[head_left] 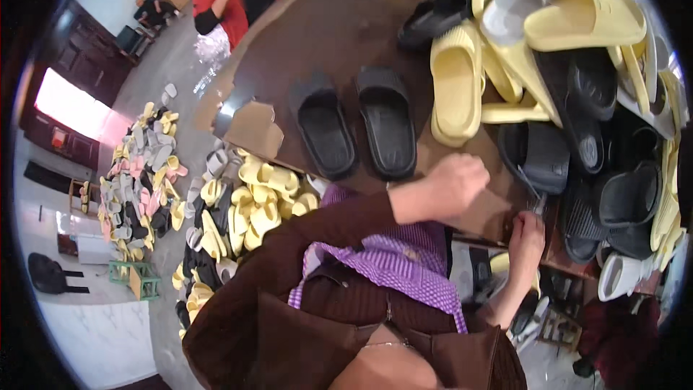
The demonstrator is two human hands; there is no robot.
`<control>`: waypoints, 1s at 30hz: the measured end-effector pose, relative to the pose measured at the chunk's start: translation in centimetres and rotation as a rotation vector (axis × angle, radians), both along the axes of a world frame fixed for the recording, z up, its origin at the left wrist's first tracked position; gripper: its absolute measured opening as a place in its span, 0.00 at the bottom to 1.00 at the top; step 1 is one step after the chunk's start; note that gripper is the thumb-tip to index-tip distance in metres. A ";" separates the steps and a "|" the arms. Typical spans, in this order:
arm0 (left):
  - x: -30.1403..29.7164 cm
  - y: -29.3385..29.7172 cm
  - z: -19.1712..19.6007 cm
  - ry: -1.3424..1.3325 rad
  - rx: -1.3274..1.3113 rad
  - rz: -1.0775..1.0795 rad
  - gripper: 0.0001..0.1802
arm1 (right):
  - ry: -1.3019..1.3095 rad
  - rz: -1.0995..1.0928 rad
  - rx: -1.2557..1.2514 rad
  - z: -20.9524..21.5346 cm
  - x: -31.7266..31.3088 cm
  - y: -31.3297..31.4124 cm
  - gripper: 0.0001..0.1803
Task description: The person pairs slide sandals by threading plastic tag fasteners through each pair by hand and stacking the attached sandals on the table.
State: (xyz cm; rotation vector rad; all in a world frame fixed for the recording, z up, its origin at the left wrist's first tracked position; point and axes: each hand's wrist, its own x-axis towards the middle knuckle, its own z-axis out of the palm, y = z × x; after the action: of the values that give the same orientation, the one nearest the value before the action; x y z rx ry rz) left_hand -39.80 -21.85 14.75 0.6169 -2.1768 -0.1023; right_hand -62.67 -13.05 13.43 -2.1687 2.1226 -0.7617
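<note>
Slippers (390, 133), black, lie on the counter (296, 43); right of them, left grip (453, 184) fisted, contents hidden, right grip (527, 235), closure unclear.

Black open-toed slippers (388, 126) lie on a dark brown tabletop (289, 47); the slipper heap (588, 18) at right mixes yellow, grey and black. The person's cloth apron (401, 267) is checked purple and white.

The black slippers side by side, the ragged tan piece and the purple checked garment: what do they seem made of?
Black slippers: probably moulded foam or rubber, mostly matt, going by their thick, rounded shape.
Ragged tan piece: likely cardboard, dull, with torn-looking edges.
Purple checked garment: apparently soft, matt fabric, as it bunches in folds; fibre unclear.
</note>
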 end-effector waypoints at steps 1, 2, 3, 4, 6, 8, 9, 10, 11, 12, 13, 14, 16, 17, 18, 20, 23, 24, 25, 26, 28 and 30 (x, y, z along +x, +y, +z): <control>0.8 -0.1 0.2 -0.031 -0.009 0.042 0.06 | 0.013 -0.011 0.030 0.0 -0.1 0.0 0.04; 1.6 0.1 0.6 -0.004 0.028 0.076 0.05 | 0.028 0.000 0.019 0.0 -0.1 0.1 0.05; 2.5 0.2 1.2 0.020 0.057 0.115 0.05 | 0.040 0.015 0.001 0.2 0.1 0.1 0.05; 3.5 0.0 1.3 0.027 0.071 0.113 0.05 | 0.049 0.032 -0.025 0.2 0.2 0.0 0.05; 5.6 -0.1 1.6 0.017 0.009 0.221 0.03 | 0.050 0.033 -0.015 0.0 0.1 0.0 0.05; 7.7 0.3 3.1 0.071 0.020 0.286 0.03 | 0.036 0.028 -0.024 -0.2 -0.2 0.1 0.05; 8.8 0.7 3.7 0.120 0.019 0.360 0.04 | 0.040 0.033 -0.020 -0.2 -0.3 0.1 0.05; 10.0 1.1 3.8 0.124 0.023 0.365 0.04 | 0.036 0.033 -0.018 -0.2 -0.3 0.1 0.05; 11.1 1.6 3.8 0.152 0.043 0.428 0.05 | 0.032 0.033 -0.016 -0.2 -0.3 0.1 0.05; 12.1 2.1 3.7 0.181 0.062 0.489 0.05 | 0.028 0.032 -0.015 -0.2 -0.3 0.1 0.05; 13.0 2.6 3.7 0.186 0.067 0.491 0.05 | 0.035 0.034 -0.011 -0.1 -0.2 0.2 0.05; 13.7 3.0 3.7 0.202 0.072 0.533 0.05 | 0.034 0.026 0.000 0.0 -0.1 0.3 0.05; 14.7 4.1 3.8 0.222 0.079 0.582 0.06 | 0.030 0.017 0.019 0.4 0.1 0.4 0.05; 15.1 4.8 3.8 0.218 0.065 0.611 0.06 | 0.035 0.023 0.020 0.8 0.3 0.4 0.05; 15.4 5.3 3.8 0.215 0.053 0.638 0.07 | 0.011 0.036 0.017 1.2 0.5 0.5 0.05; 15.7 6.0 3.5 0.220 0.047 0.666 0.07 | -0.034 0.056 0.011 2.2 1.1 0.7 0.05; 16.0 6.9 3.2 0.223 -0.026 0.681 0.08 | -0.198 0.089 -0.010 5.2 4.6 0.4 0.06; 15.9 7.0 3.1 0.229 -0.020 0.680 0.08 | -0.284 0.099 -0.021 5.7 6.1 0.2 0.07; 15.7 7.1 3.1 0.219 -0.004 0.661 0.08 | -0.313 0.173 -0.052 5.9 7.6 0.0 0.08; 15.6 7.2 3.1 0.209 0.010 0.646 0.09 | -0.344 0.251 -0.084 6.1 9.5 -0.5 0.10; 15.3 7.4 2.9 0.199 0.021 0.631 0.09 | -0.381 0.498 -0.202 6.2 14.3 -1.6 0.11; 14.9 7.9 2.7 0.180 0.102 0.598 0.08 | -0.456 0.654 -0.039 6.6 18.0 -2.4 0.13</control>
State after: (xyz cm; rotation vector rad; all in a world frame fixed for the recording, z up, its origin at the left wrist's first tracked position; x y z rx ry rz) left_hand -24.93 -13.92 17.43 1.2390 -1.7443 0.0497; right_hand -44.64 -15.48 20.05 -2.2138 1.1010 -1.0754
